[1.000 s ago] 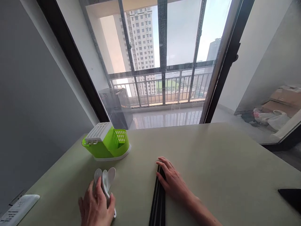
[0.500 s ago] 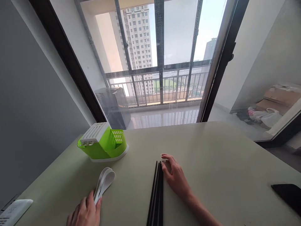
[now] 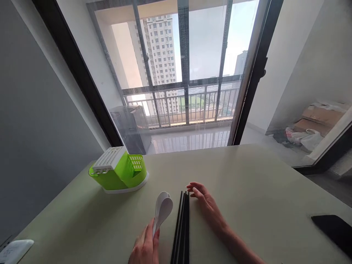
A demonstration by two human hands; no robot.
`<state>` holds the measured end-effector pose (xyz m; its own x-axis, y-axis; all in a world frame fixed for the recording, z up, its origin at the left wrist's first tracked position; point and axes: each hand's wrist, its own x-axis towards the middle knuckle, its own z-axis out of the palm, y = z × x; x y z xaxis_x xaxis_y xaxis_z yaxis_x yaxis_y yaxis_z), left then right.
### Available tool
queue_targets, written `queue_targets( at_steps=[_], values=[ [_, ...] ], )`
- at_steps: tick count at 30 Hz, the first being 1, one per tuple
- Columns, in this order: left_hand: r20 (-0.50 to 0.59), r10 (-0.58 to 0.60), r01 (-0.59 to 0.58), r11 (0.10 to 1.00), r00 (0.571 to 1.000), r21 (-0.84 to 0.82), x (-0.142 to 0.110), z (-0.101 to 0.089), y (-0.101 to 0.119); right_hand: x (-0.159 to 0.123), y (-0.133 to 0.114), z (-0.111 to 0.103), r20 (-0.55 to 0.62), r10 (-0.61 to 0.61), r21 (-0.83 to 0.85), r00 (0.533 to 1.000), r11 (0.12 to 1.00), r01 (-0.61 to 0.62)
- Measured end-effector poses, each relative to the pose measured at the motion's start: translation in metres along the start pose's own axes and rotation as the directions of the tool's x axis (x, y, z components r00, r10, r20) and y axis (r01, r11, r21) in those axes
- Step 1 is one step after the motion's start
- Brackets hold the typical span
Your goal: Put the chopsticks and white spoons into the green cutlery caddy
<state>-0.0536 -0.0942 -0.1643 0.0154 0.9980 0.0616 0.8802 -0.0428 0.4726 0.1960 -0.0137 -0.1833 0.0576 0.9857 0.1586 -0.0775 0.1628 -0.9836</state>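
Note:
White soup spoons [image 3: 164, 209], stacked together, are held by their handles in my left hand [image 3: 145, 245], their bowls pointing away from me. Just right of them several black chopsticks [image 3: 181, 227] lie in a bundle on the table, running away from me. My right hand [image 3: 202, 198] is beside the far tips of the chopsticks, fingers apart and curved, holding nothing. Back left on the table stands a green and white utensil holder [image 3: 121, 174], with a slotted white top on one side and an open green basket on the other.
The pale table [image 3: 264, 198] reaches toward a glass balcony door. A black flat object [image 3: 334, 231] lies at the right edge, and a white object [image 3: 17, 250] at the left edge. Cardboard boxes [image 3: 316, 119] and bags rest on the floor beyond, at right.
My left hand has carried the spoons rightward, from below the utensil holder to beside the chopsticks. My right hand's fingers have lifted slightly at the chopstick tips. The view has shifted a little.

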Motion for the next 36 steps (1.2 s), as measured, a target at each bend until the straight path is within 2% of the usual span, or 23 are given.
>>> queue_targets(
  at_steps=[3,8,12,15,19,28,36],
  values=[
    [0.117,0.105,-0.102,0.994,0.988,-0.035,-0.001,0.025,0.039,-0.001,-0.003,-0.004,0.052,-0.023,0.099,0.998,0.995,0.018],
    [0.043,0.157,-0.159,0.985,0.987,0.062,0.0,0.066,0.091,-0.002,-0.006,-0.007,0.062,-0.023,0.108,0.998,0.994,0.016],
    [0.027,0.21,-0.211,0.972,0.977,0.106,0.002,0.081,0.11,0.005,-0.005,-0.014,0.02,0.06,0.189,0.998,0.98,-0.063],
    [0.03,0.2,-0.203,0.962,0.979,0.184,0.003,0.087,0.116,0.011,-0.002,-0.02,0.0,0.069,0.16,0.998,0.985,-0.069],
    [0.053,0.2,-0.207,0.944,0.978,0.256,0.003,0.095,0.119,0.014,-0.001,-0.026,0.005,0.021,0.014,1.0,1.0,-0.021],
    [0.123,0.242,-0.267,0.925,0.962,0.27,0.003,0.098,0.116,0.012,-0.001,-0.03,0.039,-0.04,-0.163,0.998,0.986,0.045],
    [0.037,0.292,-0.283,0.88,0.956,0.381,-0.013,0.105,0.106,0.01,0.001,-0.029,0.034,-0.106,-0.244,0.994,0.963,0.111]
  ],
)
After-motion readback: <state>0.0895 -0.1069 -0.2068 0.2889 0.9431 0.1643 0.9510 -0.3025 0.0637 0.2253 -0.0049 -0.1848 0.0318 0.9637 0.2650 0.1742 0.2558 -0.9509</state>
